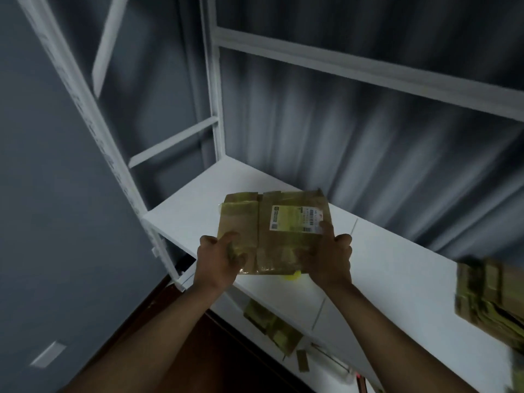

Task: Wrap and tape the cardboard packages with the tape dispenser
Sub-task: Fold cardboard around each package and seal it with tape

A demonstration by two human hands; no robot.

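Note:
A flat brown cardboard package (272,248) wrapped in yellowish tape, with a white shipping label on top, is held over the white shelf (397,279). My left hand (218,259) grips its near left corner, thumb on top. My right hand (329,256) grips its near right edge, thumb on the label's corner. A small yellow object (293,277) peeks out below the package's near edge. The tape dispenser is nowhere in view.
A second taped cardboard package (493,302) lies blurred at the shelf's right edge. Several cardboard pieces (272,327) sit on a lower shelf. White rack posts (214,89) and a crossbar stand behind, with a grey curtain beyond. Dark floor lies lower left.

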